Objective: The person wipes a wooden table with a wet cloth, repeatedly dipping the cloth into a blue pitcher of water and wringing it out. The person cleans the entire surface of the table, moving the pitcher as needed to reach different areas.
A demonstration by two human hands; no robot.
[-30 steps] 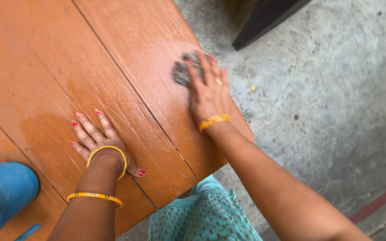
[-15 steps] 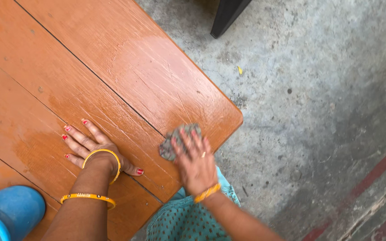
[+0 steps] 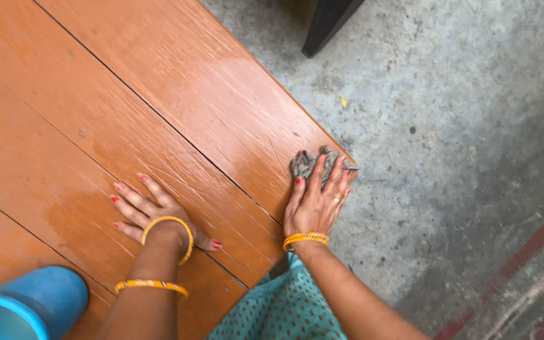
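My right hand (image 3: 316,198) presses a crumpled grey cloth (image 3: 306,162) flat against the corner of an orange wooden table (image 3: 158,94), fingers spread over it. The cloth sits right at the table's edge. My left hand (image 3: 152,211) lies flat and open on the tabletop to the left, palm down, fingers apart, holding nothing. Both wrists wear yellow bangles. A damp sheen covers the plank near the cloth.
A blue bucket (image 3: 26,302) stands on the table at the lower left. Grey concrete floor (image 3: 461,157) lies to the right, with a dark furniture leg (image 3: 325,22) at the top and a red stripe at the lower right. My teal patterned garment (image 3: 284,308) shows below.
My right hand slid the cloth from the far plank back toward me, then out to the table's corner edge. The left hand stayed planted on the table.
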